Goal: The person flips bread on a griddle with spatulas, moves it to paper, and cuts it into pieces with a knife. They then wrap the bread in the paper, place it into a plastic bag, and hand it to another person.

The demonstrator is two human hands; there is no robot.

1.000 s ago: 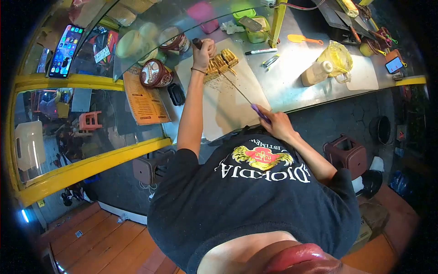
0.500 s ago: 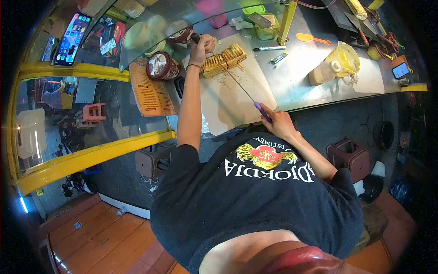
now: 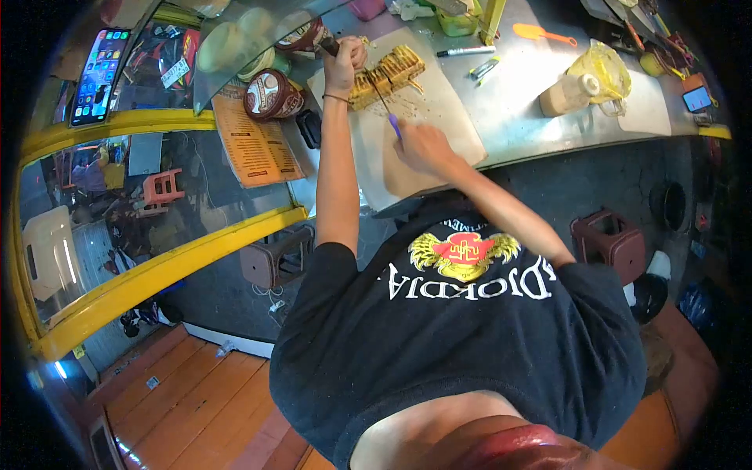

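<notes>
Golden-brown toasted bread, cut across into strips, lies on a sheet of pale paper. My right hand is closed around the purple handle of a knife, whose blade reaches into the bread between two pieces. At the bread's left end, my left hand grips a tool with a dark handle; its working end is hidden. Crumbs are scattered on the paper beside the bread.
Brown-lidded tubs and an orange printed menu stand left of the paper. To the right are a marker, an orange spatula, a bottle and a yellow plastic bag. A glass panel edges the back left.
My right hand has moved forward and left, bringing the knife handle close to the bread. My left hand stays at the bread's left end with the dark-handled tool. The view has shifted slightly.
</notes>
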